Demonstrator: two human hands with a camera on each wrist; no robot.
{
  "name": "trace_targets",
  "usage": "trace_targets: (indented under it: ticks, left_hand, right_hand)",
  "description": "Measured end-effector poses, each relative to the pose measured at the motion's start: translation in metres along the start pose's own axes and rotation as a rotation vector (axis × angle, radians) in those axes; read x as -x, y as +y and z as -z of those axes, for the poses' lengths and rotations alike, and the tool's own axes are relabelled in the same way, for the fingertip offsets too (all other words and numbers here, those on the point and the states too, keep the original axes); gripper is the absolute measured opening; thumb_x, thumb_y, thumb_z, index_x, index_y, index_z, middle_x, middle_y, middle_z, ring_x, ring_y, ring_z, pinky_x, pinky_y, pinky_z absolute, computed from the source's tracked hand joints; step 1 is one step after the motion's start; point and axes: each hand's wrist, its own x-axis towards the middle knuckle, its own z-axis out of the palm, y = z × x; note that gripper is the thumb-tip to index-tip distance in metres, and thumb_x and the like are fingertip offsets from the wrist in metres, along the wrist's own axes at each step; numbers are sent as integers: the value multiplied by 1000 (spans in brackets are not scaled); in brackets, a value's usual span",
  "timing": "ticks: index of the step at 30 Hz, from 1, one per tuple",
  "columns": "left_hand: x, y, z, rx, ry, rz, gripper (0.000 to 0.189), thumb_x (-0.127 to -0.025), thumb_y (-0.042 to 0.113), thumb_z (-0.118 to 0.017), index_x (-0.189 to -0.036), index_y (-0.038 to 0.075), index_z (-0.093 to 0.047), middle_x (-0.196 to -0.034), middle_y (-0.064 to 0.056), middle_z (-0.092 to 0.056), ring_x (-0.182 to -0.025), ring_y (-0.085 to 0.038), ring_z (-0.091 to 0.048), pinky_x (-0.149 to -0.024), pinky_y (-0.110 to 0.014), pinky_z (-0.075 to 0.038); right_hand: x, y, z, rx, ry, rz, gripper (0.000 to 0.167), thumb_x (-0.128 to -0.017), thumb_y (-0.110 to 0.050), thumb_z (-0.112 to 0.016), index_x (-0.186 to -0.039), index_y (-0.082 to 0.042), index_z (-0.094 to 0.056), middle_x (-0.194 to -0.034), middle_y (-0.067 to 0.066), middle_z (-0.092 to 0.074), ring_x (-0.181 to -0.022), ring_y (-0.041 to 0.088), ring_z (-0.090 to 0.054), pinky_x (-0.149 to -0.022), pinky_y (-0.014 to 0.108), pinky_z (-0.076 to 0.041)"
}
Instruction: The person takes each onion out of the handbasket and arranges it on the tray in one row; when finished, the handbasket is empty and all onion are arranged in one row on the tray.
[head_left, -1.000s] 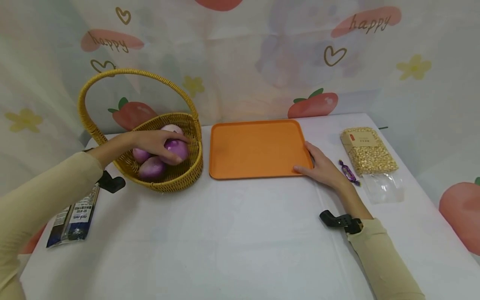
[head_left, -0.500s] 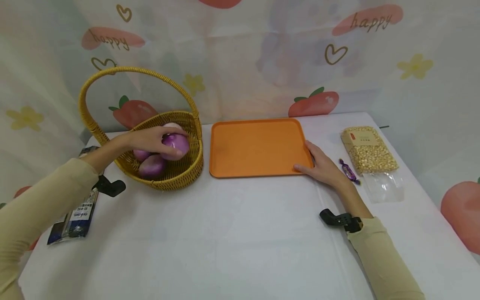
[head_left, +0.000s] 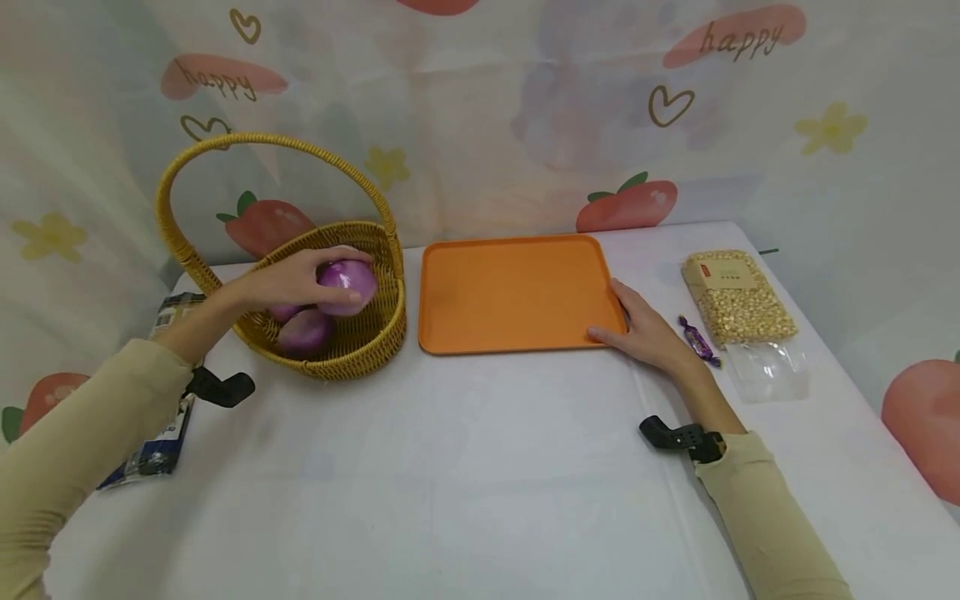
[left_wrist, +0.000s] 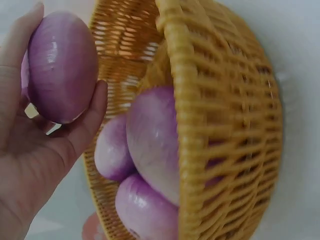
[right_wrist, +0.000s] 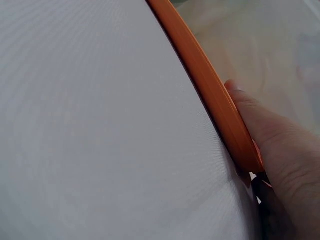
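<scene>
At the left of the desk (head_left: 465, 467), a dark packet (head_left: 159, 457) lies partly hidden beneath the left forearm. Next is the yellow wicker basket (head_left: 367, 360), standing upright with its handle raised.

The left hand (head_left: 292, 279) holds a purple onion (head_left: 349, 285) over the basket; fingers and thumb are clamped on its sides. The left wrist view shows this onion apart from the remaining onions (left_wrist: 150, 135), three of which can be counted inside. Recommended: a firm grip at the onion's widest part, as the smooth skin could slip; a lift clear of the right rim, with wrist and forearm away from the handle, which could otherwise tip the basket.

Right of the basket lies the flat orange tray (head_left: 513, 292), bearing nothing. The right hand (head_left: 647, 335) is at its near right corner, thumb and fingers apart, straddling the corner. Light steadying pressure there is advised; lifting the edge is not.

Far right: a wrapped sweet (head_left: 698, 342), then a bag of yellow kernels (head_left: 738, 300).
</scene>
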Motion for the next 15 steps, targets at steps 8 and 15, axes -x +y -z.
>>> trace_targets:
  ticks: [8, 15]
  left_hand:
    - [9, 3, -8, 168, 94, 21, 55, -91, 26, -67, -142, 26, -47, -136, -7, -50, -117, -28, -54, -98, -48, -48]
    - [12, 10, -18, 204, 166, 38, 55, -90, 30, -69, -141, 26, -47, -140, -7, -48, -119, -29, -53, -98, -50, -47]
  right_hand:
    - [1, 0, -1, 2, -1, -2, 101, -88, -48, -66, -156, -4, -6, -161, 23, -11, -149, 42, -13, -118, 58, -15]
    - [1, -2, 1, 0, -1, -8, 102, -87, -49, -67, -156, -5, -6, -162, 23, -11, -149, 41, -13, -118, 59, -15]
